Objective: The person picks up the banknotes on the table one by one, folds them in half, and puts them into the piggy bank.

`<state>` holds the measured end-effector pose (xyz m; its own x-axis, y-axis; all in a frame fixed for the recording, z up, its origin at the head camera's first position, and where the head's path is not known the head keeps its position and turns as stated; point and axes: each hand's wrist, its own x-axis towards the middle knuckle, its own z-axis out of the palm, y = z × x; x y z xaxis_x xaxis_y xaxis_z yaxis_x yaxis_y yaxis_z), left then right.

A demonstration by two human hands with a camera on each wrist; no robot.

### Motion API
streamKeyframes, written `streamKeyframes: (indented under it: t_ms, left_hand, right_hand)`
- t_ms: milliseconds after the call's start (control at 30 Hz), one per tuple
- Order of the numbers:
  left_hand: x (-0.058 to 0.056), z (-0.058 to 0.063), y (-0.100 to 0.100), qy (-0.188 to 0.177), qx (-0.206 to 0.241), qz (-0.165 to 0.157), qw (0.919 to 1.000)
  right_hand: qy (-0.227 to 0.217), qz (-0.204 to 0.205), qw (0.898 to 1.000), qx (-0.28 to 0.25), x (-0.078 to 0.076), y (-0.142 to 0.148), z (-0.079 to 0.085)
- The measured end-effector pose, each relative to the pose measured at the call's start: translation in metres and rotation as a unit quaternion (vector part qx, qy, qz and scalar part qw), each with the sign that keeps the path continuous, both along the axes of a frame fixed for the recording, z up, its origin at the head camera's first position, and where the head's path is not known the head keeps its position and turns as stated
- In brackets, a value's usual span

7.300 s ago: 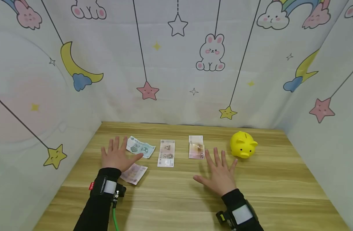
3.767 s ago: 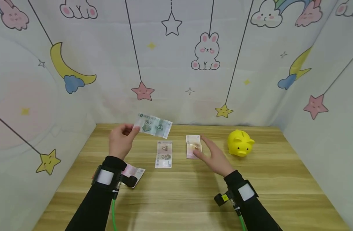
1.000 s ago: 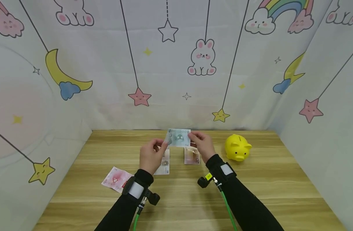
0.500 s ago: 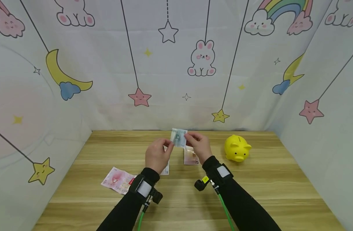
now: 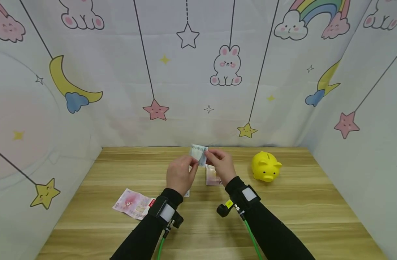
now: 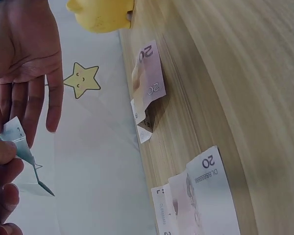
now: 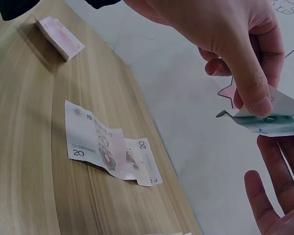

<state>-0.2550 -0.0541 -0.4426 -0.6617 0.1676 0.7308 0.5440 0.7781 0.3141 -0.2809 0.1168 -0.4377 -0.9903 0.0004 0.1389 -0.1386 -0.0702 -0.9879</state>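
A blue-green banknote (image 5: 198,151), partly folded over, is held up above the far part of the table between both hands. My left hand (image 5: 181,174) pinches its left side between thumb and fingers. The right hand (image 5: 223,167) pinches the opposite side, its thumb in front. In the right wrist view the left thumb presses on the banknote (image 7: 272,122), with fingers of the right hand (image 7: 284,200) beneath. Below lie a creased 20 banknote (image 5: 212,177) and another 20 banknote (image 7: 95,142), mostly hidden behind the left hand in the head view.
A yellow piggy bank (image 5: 266,167) with a slot on top stands at the right rear. One pink banknote (image 5: 133,204) lies left, partly under the left forearm. Behind the wooden table (image 5: 198,231) hangs a printed curtain (image 5: 120,72). Green cables trail from both wrists.
Both hands first hovered spread; then the left picked up the blue-green banknote and the right took its other end. Within the last second, the left hand moved right, doubling the banknote over.
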Motion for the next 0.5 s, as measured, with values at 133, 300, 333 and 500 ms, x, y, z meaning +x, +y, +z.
streamKeyframes:
  t_ms: [133,300,333,500]
  left_hand:
    - [-0.0023,-0.0005,-0.0001,0.003,-0.015,0.003,0.9999]
    - [-0.0044,-0.0004,-0.0007,0.006,-0.029,0.006,0.9995]
    - [-0.0049,-0.0003,-0.0009,0.009,-0.031,0.006,0.9995]
    - [-0.0084,-0.0002,-0.0017,0.015,-0.049,0.008,0.9987]
  right_hand:
    - [0.001,0.006,1.000,0.000,-0.0010,-0.0014,-0.0007]
    - [0.005,0.006,1.000,0.005,-0.0019,-0.0035,-0.0009]
    - [0.007,0.006,1.000,0.007,-0.0022,-0.0039,-0.0012]
    - [0.014,0.004,1.000,0.017,-0.0050,-0.0053,-0.0025]
